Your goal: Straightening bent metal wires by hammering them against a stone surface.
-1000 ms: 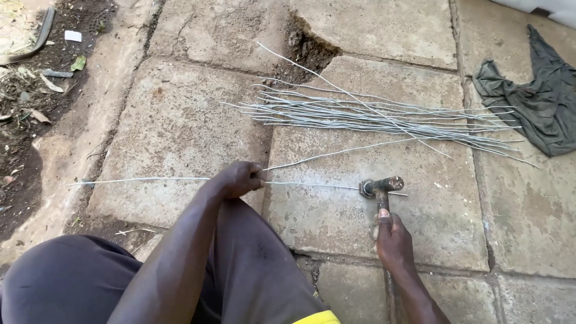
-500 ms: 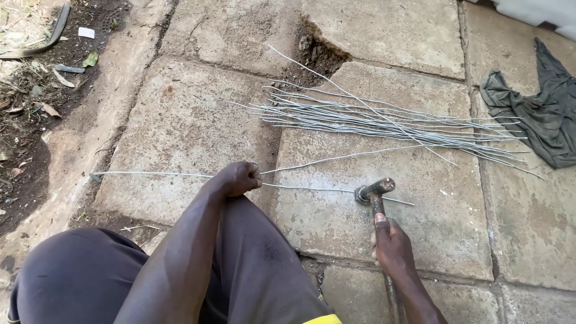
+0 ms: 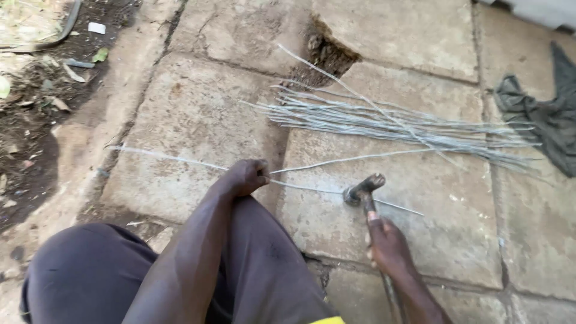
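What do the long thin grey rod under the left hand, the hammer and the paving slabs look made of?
Long thin grey rod: likely steel wire, dull pale-grey, perhaps galvanised; it lies slightly wavy, like the bundle of grey rods.
Hammer: dark metal head with a worn sheen; handle material unclear under the right hand.
Paving slabs: concrete or stone, rough, stained, cracked at the joints.
Left hand grips the rod.

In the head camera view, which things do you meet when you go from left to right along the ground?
Soil strip with dry leaves → left hand pinning a wire → hammer → right hand → dark cloth.
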